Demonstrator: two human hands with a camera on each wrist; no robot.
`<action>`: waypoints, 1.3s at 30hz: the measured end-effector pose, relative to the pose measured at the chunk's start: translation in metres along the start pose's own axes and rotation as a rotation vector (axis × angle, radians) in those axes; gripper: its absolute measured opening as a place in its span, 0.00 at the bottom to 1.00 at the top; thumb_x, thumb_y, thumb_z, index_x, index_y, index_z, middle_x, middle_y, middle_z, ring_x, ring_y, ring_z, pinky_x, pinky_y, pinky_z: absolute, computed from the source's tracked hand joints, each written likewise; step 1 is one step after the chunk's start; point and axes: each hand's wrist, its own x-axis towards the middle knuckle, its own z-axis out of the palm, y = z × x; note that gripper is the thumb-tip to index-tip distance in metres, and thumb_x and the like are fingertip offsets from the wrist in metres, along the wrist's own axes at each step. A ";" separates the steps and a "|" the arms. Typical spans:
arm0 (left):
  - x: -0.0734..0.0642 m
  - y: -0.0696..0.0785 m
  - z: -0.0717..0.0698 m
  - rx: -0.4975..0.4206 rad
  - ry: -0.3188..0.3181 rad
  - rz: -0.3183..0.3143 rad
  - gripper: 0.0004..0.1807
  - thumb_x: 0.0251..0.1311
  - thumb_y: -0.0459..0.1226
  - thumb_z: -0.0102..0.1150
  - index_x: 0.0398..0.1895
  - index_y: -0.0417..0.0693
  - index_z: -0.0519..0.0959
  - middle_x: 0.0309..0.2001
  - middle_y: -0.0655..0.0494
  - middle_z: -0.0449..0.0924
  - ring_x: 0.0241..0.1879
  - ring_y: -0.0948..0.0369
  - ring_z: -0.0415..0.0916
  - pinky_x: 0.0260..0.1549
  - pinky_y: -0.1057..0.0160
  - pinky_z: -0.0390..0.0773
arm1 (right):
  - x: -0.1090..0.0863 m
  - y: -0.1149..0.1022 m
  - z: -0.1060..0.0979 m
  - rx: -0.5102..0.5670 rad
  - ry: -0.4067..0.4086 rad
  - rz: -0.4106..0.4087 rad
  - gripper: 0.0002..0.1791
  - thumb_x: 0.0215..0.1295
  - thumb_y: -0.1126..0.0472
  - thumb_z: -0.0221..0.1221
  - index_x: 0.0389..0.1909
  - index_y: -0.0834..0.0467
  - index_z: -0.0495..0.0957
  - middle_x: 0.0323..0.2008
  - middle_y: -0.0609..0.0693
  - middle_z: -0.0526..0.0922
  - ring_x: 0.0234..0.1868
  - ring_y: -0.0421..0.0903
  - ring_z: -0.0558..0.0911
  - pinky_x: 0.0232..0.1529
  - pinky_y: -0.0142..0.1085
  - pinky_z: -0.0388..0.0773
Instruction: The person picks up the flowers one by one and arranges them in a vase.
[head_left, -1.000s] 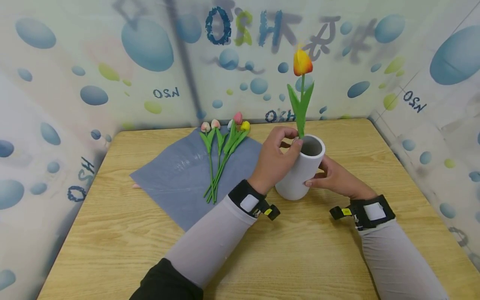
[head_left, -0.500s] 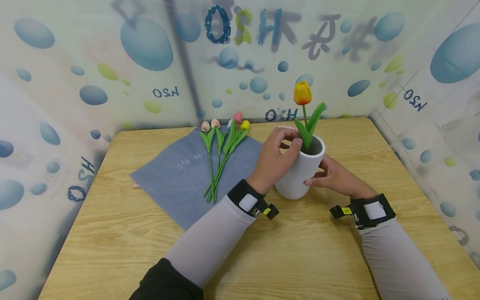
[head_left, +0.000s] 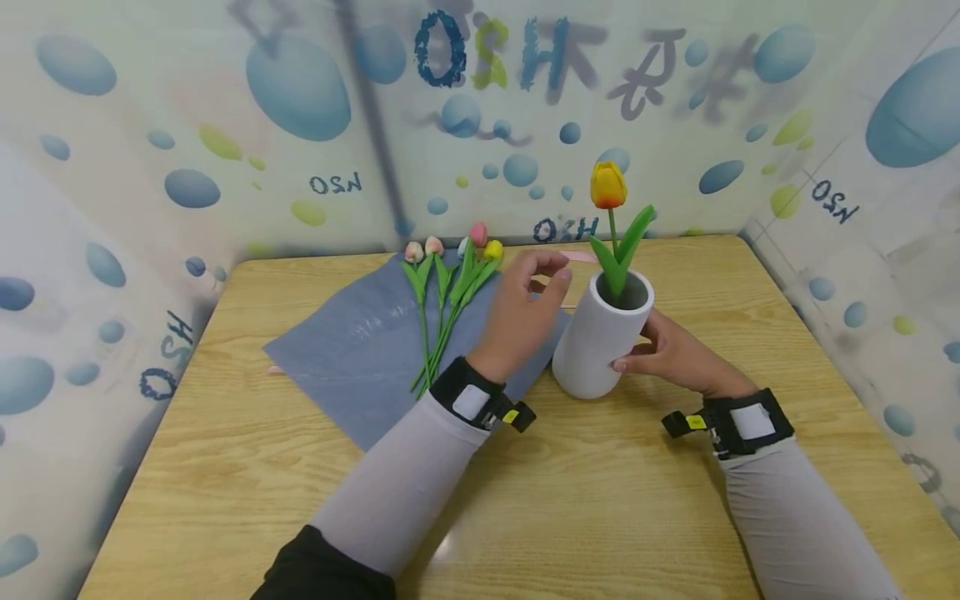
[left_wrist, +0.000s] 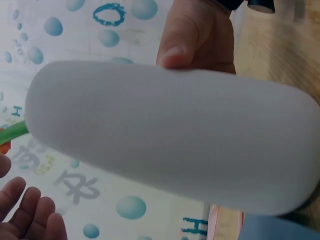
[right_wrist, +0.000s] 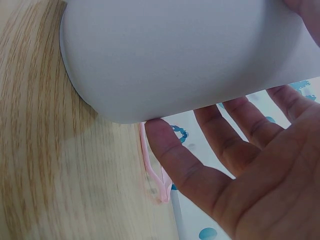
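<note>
A white vase (head_left: 596,350) stands on the right half of the wooden table. In its mouth is a yellow-orange tulip (head_left: 607,185), whose green leaves rise above the rim; the lower stem is hidden inside. My right hand (head_left: 678,354) grips the vase's right side, thumb in front and fingers behind, as the right wrist view of the vase (right_wrist: 175,55) also shows. My left hand (head_left: 521,312) hovers left of the rim, apart from the vase, with loosely bent fingers and nothing in them. The left wrist view shows its fingers (left_wrist: 32,215) off the vase (left_wrist: 165,135).
Several more tulips (head_left: 442,304), pink, white and yellow, lie on a blue-grey wrapping sheet (head_left: 337,350) left of the vase. A pink ribbon (head_left: 577,257) lies behind the vase. A patterned backdrop (head_left: 300,200) rises behind the table (head_left: 600,500).
The tulip has sunk down into the vase. My left hand has let go of it and drawn back to the left. The right hand keeps its grip on the vase.
</note>
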 end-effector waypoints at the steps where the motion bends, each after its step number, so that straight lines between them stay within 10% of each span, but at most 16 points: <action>1: 0.000 -0.002 -0.003 0.001 0.015 -0.001 0.16 0.77 0.41 0.53 0.60 0.44 0.78 0.56 0.51 0.80 0.55 0.59 0.75 0.54 0.61 0.77 | 0.000 0.000 0.000 -0.004 0.003 0.001 0.47 0.65 0.61 0.71 0.80 0.48 0.55 0.74 0.53 0.66 0.73 0.59 0.69 0.66 0.54 0.77; 18: -0.013 -0.060 -0.080 0.024 0.241 -0.154 0.16 0.76 0.42 0.55 0.58 0.42 0.79 0.54 0.48 0.81 0.55 0.54 0.76 0.55 0.54 0.75 | -0.001 0.000 0.002 -0.025 0.005 0.010 0.47 0.65 0.61 0.71 0.79 0.49 0.55 0.73 0.53 0.66 0.70 0.57 0.70 0.64 0.44 0.80; 39: -0.014 -0.106 -0.132 0.117 0.294 -0.380 0.21 0.77 0.45 0.52 0.65 0.43 0.74 0.62 0.45 0.76 0.62 0.48 0.72 0.60 0.46 0.72 | 0.000 -0.001 0.003 -0.040 0.002 0.004 0.46 0.66 0.61 0.70 0.79 0.48 0.55 0.73 0.52 0.66 0.70 0.55 0.70 0.63 0.40 0.80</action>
